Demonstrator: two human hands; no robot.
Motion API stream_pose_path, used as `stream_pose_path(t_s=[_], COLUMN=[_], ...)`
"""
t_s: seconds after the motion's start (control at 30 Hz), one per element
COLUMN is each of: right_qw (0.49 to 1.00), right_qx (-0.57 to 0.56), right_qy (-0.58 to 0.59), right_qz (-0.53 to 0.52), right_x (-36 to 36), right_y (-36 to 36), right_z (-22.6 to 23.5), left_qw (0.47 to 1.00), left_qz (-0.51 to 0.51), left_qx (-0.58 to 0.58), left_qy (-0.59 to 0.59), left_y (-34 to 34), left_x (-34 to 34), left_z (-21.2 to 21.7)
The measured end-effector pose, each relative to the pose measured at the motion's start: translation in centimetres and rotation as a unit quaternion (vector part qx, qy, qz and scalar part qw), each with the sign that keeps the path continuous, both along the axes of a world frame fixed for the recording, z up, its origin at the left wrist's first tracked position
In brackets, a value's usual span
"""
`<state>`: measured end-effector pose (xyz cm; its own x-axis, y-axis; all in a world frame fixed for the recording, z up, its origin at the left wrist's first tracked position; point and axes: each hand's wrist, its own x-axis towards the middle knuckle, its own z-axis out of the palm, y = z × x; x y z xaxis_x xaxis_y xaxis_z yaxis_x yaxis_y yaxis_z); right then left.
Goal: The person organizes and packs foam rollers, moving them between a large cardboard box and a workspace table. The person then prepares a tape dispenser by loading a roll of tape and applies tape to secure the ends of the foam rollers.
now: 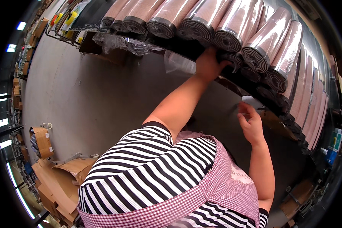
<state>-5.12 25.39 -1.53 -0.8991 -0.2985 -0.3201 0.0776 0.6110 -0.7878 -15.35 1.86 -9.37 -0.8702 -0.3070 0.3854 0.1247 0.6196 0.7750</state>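
Note:
My left hand [209,65] reaches up to the front of a stack of rolled mats. Its thumb presses at the end of a small dark-edged rolled mat [231,60] low in the stack; the other fingers are partly hidden in shadow under the rolls. Lower and to the right, my right hand [251,124] has its fingers curled, with a white slip [252,101] at the fingertips, near the shelf's dark edge. Above my left hand lies a larger pinkish roll [235,28] in clear shiny wrap, its grey spiral end facing me.
More wrapped rolls [307,91] run along the right of the dark table. Clear plastic film [125,43] hangs off its front edge at the left. Opened cardboard boxes [60,182] lie on the floor at lower left. A wire rack [60,28] stands at upper left.

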Motion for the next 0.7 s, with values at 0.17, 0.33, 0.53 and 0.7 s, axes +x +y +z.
stream_pose_path(t_s=[0.17, 0.33, 0.53, 0.7], right_qw=[0.998, 0.997, 0.996, 0.996], right_qx=[-0.006, -0.01, -0.017, -0.033], right_qy=[-0.037, -0.071, -0.088, -0.077], right_qz=[0.043, 0.019, 0.004, 0.018], right_x=[0.7, 0.2, -0.5, 0.0], right_y=[0.0, 0.9, 0.1, 0.3], right_z=[-1.5, -2.7, -3.0, -3.9], left_qw=[1.0, 0.999, 0.996, 0.997], left_qz=[-0.012, -0.019, -0.057, -0.069], left_qx=[0.022, 0.037, 0.058, 0.045], left_qy=[0.017, 0.024, 0.031, 0.0], left_y=[0.3, 0.7, -0.2, 0.1], left_x=[-0.6, -0.7, -0.5, -0.2], left_z=[-2.2, -2.7, -2.2, -1.1])
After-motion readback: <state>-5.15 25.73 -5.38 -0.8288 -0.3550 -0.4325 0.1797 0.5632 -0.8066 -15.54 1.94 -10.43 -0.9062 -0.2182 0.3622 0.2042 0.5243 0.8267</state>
